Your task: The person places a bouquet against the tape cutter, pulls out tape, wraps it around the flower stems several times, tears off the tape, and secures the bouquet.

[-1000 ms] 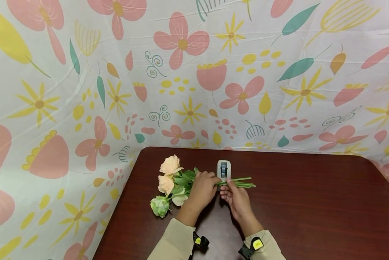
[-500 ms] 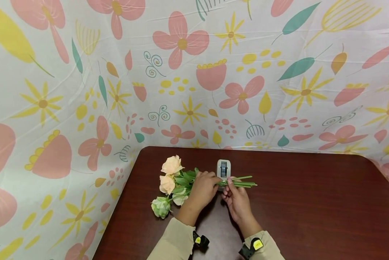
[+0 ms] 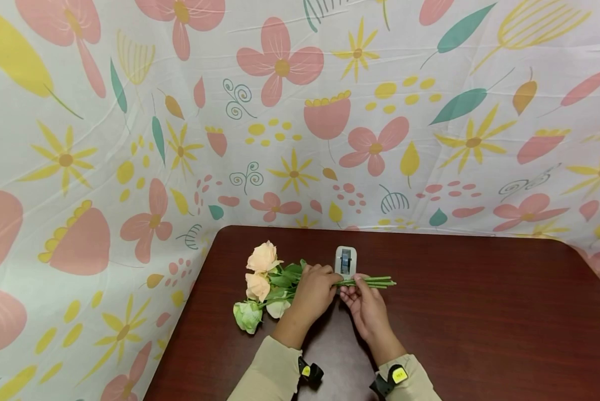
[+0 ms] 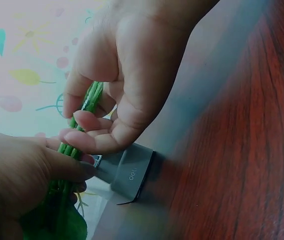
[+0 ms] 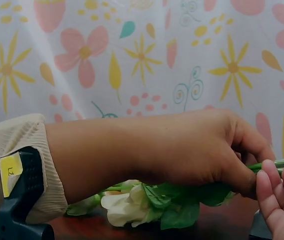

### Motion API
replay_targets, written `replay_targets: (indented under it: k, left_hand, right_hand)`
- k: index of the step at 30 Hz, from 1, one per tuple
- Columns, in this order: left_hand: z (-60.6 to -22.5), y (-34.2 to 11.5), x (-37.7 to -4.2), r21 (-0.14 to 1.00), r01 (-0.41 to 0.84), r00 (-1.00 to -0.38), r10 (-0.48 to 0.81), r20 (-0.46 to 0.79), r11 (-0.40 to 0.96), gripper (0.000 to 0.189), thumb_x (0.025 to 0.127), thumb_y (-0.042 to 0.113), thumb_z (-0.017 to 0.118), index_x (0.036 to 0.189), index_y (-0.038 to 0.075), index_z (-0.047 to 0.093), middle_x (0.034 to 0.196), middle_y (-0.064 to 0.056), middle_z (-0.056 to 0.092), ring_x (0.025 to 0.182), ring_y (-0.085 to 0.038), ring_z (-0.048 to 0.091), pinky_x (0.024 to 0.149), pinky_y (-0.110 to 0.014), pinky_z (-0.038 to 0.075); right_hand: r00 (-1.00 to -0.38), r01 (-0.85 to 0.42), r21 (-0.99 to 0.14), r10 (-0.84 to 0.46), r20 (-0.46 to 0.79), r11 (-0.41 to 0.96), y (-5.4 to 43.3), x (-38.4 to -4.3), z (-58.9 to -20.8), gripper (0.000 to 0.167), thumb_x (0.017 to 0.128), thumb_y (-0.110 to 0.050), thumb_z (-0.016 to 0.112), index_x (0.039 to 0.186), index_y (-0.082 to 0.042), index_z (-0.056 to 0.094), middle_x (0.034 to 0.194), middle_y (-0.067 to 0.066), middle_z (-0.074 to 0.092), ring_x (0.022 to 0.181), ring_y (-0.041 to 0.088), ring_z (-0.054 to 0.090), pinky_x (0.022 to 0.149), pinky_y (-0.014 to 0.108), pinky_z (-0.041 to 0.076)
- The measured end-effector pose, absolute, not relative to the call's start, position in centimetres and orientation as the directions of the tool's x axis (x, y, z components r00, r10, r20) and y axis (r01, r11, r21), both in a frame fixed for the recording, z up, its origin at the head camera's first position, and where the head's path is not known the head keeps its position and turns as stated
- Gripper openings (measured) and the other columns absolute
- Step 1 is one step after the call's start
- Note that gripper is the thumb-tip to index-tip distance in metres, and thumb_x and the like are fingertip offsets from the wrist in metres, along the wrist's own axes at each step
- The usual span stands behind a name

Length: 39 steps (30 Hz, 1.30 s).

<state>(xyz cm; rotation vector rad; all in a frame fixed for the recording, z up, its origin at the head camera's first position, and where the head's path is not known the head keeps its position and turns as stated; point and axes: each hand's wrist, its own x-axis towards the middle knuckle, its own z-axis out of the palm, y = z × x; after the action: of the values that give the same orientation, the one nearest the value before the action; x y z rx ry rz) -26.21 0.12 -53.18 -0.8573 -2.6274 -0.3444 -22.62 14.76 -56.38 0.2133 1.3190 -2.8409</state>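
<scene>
A bunch of roses lies across the table, with peach roses (image 3: 262, 257), a green rose (image 3: 248, 316) and a white rose (image 5: 127, 206) at the left end. My left hand (image 3: 316, 291) grips the stems just below the green leaves (image 5: 181, 212). On the right, my right hand (image 3: 367, 306) pinches the same stems (image 3: 384, 282) between thumb and fingers, close beside the left fingertips. The left wrist view shows the bundled stems running through both hands. Right behind the stems stands a pale grey tape dispenser (image 3: 346, 262), its lower end partly covered by stems and hands.
The dark red wooden table (image 3: 480, 312) stretches to the right. A white curtain (image 3: 194, 72) with printed flowers hangs along its back and left sides. Black wrist straps (image 3: 311, 372) sit over both beige sleeves.
The free stem ends, spread apart before, now lie closer together. My right hand has shifted slightly along the stems, while the left hand stays almost in place.
</scene>
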Motion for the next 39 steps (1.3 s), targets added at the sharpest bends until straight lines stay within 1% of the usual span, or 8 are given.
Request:
replay_targets:
  k: [3,8,15,18,22,27,30,39]
  left_hand:
    - [-53.2,0.1,-26.2,0.103,0.603,-0.761,0.532,0.372,0.791,0.021,0.089,0.021,0.077,0.108,0.031,0.078,0.090,0.010,0.068,0.080,-0.012,0.057,0.078,-0.028,0.037]
    - [-52.7,-0.2,-26.1,0.094,0.608,-0.773,0.560,0.297,0.789,0.022,0.093,0.027,0.071,0.115,0.032,0.076,0.095,0.010,0.067,0.086,-0.011,0.060,0.089,-0.035,0.041]
    - [-51.8,-0.3,-25.9,0.199,0.600,-0.799,0.570,0.192,0.775,0.028,0.100,0.033,0.057,0.120,0.025,0.074,0.101,0.007,0.068,0.093,-0.012,0.064,0.100,-0.043,0.042]
    - [-51.3,-0.4,-25.7,0.235,0.587,-0.809,0.567,0.153,0.775,0.029,0.103,0.033,0.054,0.122,0.023,0.074,0.108,0.006,0.072,0.101,-0.012,0.066,0.102,-0.043,0.042]
    - [-50.9,-0.5,-25.6,0.257,0.587,-0.809,0.572,0.137,0.768,0.026,0.104,0.034,0.056,0.121,0.025,0.073,0.113,0.007,0.075,0.104,-0.013,0.068,0.100,-0.042,0.042]
    - [-51.1,-0.7,-25.8,0.319,0.579,-0.813,0.561,0.158,0.750,0.023,0.100,0.035,0.060,0.117,0.029,0.075,0.104,0.010,0.076,0.097,-0.010,0.068,0.094,-0.037,0.042]
    - [-51.3,-0.8,-26.0,0.351,0.574,-0.815,0.555,0.165,0.739,0.023,0.100,0.035,0.061,0.116,0.030,0.076,0.100,0.011,0.075,0.095,-0.009,0.068,0.092,-0.034,0.041]
    - [-51.6,-1.0,-26.2,0.344,0.615,-0.786,0.585,0.199,0.710,0.021,0.098,0.032,0.065,0.115,0.029,0.077,0.101,0.011,0.075,0.094,-0.010,0.067,0.088,-0.031,0.039]
  right_hand:
    - [-0.988,0.051,-0.766,0.082,-0.134,-0.641,14.6,-22.6,-56.3,0.015,0.109,-0.020,0.045,0.107,-0.009,0.055,0.074,-0.002,0.056,0.077,0.010,0.065,0.076,0.023,0.056]
    - [-0.982,0.056,-0.778,0.106,-0.155,-0.625,14.5,-22.6,-56.3,0.016,0.109,-0.017,0.041,0.105,-0.009,0.055,0.075,-0.003,0.054,0.075,0.009,0.062,0.076,0.022,0.054]
    - [-0.985,0.033,-0.787,0.112,-0.129,-0.616,14.5,-22.5,-56.4,0.016,0.109,-0.016,0.040,0.105,-0.013,0.055,0.078,-0.002,0.055,0.079,0.011,0.060,0.078,0.023,0.053]
    - [-0.990,0.010,-0.787,0.107,-0.096,-0.617,14.5,-22.4,-56.7,0.018,0.110,-0.015,0.040,0.103,-0.014,0.057,0.077,-0.002,0.055,0.078,0.012,0.060,0.076,0.023,0.052]
    - [-0.995,-0.005,-0.771,0.080,-0.059,-0.637,14.5,-22.2,-56.9,0.021,0.110,-0.015,0.038,0.103,-0.014,0.058,0.076,-0.002,0.055,0.077,0.013,0.059,0.075,0.024,0.050]
    - [-0.998,0.002,-0.746,0.044,-0.042,-0.666,14.8,-22.1,-56.9,0.021,0.110,-0.016,0.038,0.103,-0.013,0.057,0.077,-0.002,0.057,0.078,0.013,0.060,0.075,0.025,0.049]
    - [-0.999,0.007,-0.734,0.035,-0.042,-0.679,14.9,-22.1,-56.9,0.021,0.110,-0.016,0.038,0.101,-0.015,0.057,0.076,-0.002,0.056,0.078,0.013,0.060,0.075,0.025,0.049]
    - [-1.000,0.005,-0.708,-0.001,-0.006,-0.706,15.1,-22.2,-57.3,0.028,0.109,-0.012,0.031,0.098,-0.014,0.057,0.075,-0.003,0.056,0.077,0.013,0.060,0.076,0.025,0.047]
